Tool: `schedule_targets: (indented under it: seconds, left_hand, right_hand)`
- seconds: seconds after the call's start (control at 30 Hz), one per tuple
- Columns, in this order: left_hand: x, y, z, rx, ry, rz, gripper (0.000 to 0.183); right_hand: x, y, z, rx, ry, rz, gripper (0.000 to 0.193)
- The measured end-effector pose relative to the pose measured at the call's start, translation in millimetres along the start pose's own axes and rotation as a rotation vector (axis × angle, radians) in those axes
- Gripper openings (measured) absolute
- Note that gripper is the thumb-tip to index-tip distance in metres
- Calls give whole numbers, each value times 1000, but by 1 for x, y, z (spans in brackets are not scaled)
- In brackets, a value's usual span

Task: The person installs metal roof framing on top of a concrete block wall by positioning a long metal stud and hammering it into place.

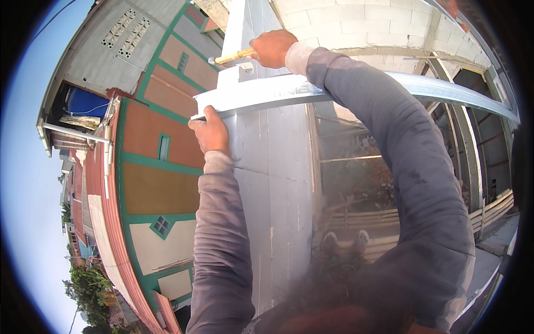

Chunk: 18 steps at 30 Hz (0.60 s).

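Note:
A long silvery metal channel (253, 97) lies across the pale grey block wall (272, 161) and stretches away to the far right. My left hand (213, 132) is closed around its left end, thumb on the upper edge. Beyond the channel, my right hand (272, 48) grips a hammer (235, 56) by its yellowish handle. The small hammer head points left, above the wall's top. My right forearm passes over the channel and hides part of it.
Bamboo poles (378, 219) run beneath my feet, with rubble (378, 178) visible lower down. Concrete posts (467, 150) stand at the right, and another block wall (356, 25) rises at the far side. To the left is an orange-and-green building (161, 133) with a corrugated roof edge (105, 222).

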State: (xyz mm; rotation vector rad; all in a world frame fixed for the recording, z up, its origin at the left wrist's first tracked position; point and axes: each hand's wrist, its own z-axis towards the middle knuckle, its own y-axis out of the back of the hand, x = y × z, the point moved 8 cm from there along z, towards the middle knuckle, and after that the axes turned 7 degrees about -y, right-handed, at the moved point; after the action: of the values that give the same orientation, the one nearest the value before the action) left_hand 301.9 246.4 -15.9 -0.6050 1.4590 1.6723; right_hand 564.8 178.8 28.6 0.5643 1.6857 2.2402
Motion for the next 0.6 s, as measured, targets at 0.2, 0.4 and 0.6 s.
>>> schedule_targets:
  seconds: [0.2,0.4,0.6]
  left_hand:
    - [2,-1,3,5,-16,-52,65]
    - [-3,-3,0,-5,-9,-31,64]
    - [-1,-3,1,7,-25,-83,64]
  right_hand:
    - [-11,-11,8,118,-93,-34,31]
    - [-15,28,6,-143,-15,43,43]
    - [-50,-43,18,109,-31,91,46]
